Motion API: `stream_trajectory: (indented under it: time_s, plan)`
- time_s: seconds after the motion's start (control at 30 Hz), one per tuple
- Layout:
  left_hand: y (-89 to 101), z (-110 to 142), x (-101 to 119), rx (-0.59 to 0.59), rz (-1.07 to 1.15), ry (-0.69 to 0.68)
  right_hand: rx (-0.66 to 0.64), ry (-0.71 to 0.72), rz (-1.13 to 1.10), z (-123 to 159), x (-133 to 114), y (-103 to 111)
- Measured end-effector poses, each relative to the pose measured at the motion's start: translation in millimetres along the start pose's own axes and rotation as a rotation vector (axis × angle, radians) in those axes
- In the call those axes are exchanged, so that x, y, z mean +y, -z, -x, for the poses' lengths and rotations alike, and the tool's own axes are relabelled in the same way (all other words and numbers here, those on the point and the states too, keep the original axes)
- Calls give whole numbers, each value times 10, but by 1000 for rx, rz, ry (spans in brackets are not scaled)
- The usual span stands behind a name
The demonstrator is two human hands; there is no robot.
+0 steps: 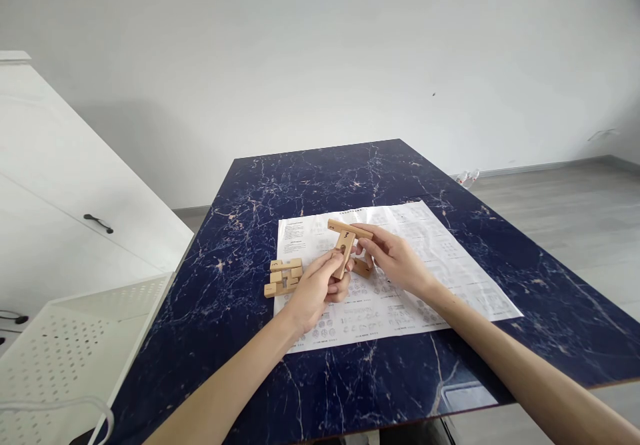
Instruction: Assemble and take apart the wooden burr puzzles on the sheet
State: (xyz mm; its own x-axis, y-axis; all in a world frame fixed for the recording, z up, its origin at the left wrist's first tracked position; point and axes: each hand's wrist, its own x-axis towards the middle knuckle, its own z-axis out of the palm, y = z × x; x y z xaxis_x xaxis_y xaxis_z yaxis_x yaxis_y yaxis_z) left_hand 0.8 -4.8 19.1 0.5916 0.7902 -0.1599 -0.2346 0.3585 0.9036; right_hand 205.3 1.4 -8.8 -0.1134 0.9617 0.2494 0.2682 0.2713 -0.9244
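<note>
Fingers wrapped round it, my left hand [320, 282] grips a notched wooden puzzle piece [345, 244] marked 3. My right hand [393, 255] pinches a longer wooden puzzle piece [340, 226] marked 2, which lies across the top end of the first one. Whether the two pieces interlock, I cannot tell. Below my right fingers another wooden piece [362, 268] shows, partly hidden by the hands. Left of my left hand, several more notched wooden pieces [284, 277] sit close together at the sheet's left edge.
A large printed instruction sheet [440, 265] with small diagrams lies under my hands on the dark blue marbled table [280, 185]. A white cabinet [65, 185] and a white perforated surface [85, 338] stand to the left. The pale wall [320, 65] rises behind the table.
</note>
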Motion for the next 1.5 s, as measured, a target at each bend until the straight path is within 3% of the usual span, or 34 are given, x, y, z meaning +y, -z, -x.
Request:
stream_trajectory:
  time_s: [1.5]
  plan:
    - [56, -16, 1, 3, 47, 29, -12, 62, 212, 48, -79, 26]
